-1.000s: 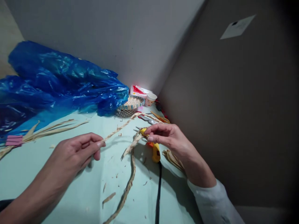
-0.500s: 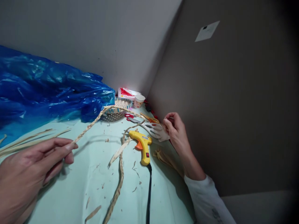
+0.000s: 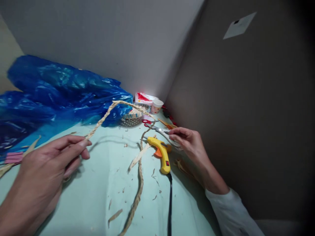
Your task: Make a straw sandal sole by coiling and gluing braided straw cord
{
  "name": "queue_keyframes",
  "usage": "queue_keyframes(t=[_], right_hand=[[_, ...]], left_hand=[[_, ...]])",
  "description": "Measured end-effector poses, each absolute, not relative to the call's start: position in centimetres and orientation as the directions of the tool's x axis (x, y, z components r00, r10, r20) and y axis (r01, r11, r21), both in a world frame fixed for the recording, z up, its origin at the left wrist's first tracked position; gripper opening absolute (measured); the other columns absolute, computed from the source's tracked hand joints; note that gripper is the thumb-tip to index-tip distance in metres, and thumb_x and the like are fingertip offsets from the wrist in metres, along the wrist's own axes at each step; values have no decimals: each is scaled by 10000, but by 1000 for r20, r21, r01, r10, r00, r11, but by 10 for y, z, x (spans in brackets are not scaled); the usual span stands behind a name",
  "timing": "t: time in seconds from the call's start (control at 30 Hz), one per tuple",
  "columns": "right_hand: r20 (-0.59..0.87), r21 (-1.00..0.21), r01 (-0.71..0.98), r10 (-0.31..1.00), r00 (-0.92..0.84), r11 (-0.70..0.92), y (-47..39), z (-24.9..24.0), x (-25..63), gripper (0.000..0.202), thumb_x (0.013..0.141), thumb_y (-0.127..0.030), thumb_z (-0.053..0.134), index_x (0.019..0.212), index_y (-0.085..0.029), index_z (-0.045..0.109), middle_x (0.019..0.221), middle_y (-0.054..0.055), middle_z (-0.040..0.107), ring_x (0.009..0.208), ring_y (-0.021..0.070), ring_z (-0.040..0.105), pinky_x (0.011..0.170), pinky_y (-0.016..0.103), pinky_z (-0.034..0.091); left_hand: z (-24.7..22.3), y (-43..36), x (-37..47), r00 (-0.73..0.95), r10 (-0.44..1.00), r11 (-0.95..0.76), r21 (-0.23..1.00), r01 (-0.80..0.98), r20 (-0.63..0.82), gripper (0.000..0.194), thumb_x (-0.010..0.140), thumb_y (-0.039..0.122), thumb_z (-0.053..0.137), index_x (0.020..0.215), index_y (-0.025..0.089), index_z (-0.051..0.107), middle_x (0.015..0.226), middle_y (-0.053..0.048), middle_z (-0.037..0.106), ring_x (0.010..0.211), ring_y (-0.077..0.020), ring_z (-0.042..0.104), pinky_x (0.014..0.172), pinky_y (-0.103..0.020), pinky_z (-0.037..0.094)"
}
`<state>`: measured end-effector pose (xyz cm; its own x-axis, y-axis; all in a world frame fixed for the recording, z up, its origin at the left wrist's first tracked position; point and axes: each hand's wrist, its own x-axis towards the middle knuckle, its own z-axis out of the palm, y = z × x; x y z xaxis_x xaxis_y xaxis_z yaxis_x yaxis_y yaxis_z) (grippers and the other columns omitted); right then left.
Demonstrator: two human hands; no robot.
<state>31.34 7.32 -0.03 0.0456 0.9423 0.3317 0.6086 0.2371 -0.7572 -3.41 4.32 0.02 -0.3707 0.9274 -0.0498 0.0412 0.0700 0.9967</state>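
My left hand (image 3: pixel 56 160) is closed, pinching one end of a braided straw cord (image 3: pixel 99 123). The cord arches up and over, then runs down the table toward me. My right hand (image 3: pixel 189 141) is closed in a pinch beside the pale-handled scissors (image 3: pixel 163 132). Whether its fingertips touch the handles or hold anything small, I cannot tell. A yellow glue gun (image 3: pixel 159 152) with an orange trigger lies between the hands, its nozzle close to the cord. A flat straw strip (image 3: pixel 137 160) lies by the nozzle.
A blue plastic bag (image 3: pixel 61 88) heaps along the wall at left. At the back are a basket (image 3: pixel 133 119), a paper cup (image 3: pixel 157 106), a red-and-white packet (image 3: pixel 145 97) and red-handled scissors (image 3: pixel 147 122). A pink item (image 3: pixel 14 157) lies far left. Straw scraps litter the tabletop (image 3: pixel 95 196).
My right hand has come down toward the pale-handled scissors. My left hand still holds the cord, whose arch stands a little higher. The whole view has shifted, showing more at left.
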Motion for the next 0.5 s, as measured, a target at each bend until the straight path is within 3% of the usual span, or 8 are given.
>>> queue_keyframes(t=[0.1, 0.2, 0.33, 0.5], right_hand=[[375, -771, 576, 925, 67, 271, 64, 2, 305, 207, 910, -379, 702, 971, -184, 740, 905, 51, 745, 822, 216, 688, 729, 320, 525], [420, -755, 579, 905, 66, 308, 59, 4, 296, 175, 937, -373, 659, 1025, -225, 690, 970, 35, 705, 844, 198, 645, 735, 303, 481], [472, -719, 600, 880, 49, 352, 56, 2, 281, 104, 968, -326, 613, 922, -257, 550, 858, -20, 555, 751, 159, 514, 686, 282, 415], [512, -710, 572, 859, 20, 410, 46, -1, 263, 105, 992, -288, 574, 914, -273, 506, 818, -28, 502, 698, 154, 454, 648, 283, 389]], left_hand=[[8, 37, -28, -324, 942, 91, 996, 5, -84, 229, 641, 393, 816, 725, 213, 702, 676, 19, 638, 656, -111, 516, 503, -112, 407], [7, 32, -25, -306, 950, 83, 994, 71, -57, 265, 707, 470, 800, 763, 225, 712, 642, 27, 623, 575, -108, 429, 433, -147, 322], [5, 23, -23, -273, 962, 54, 976, 209, 6, 301, 789, 538, 726, 819, 239, 720, 675, 16, 647, 560, -125, 433, 443, -203, 325], [15, 15, -17, -233, 972, 23, 969, 247, 36, 269, 818, 502, 704, 805, 234, 710, 649, 17, 660, 507, -114, 412, 447, -233, 290]])
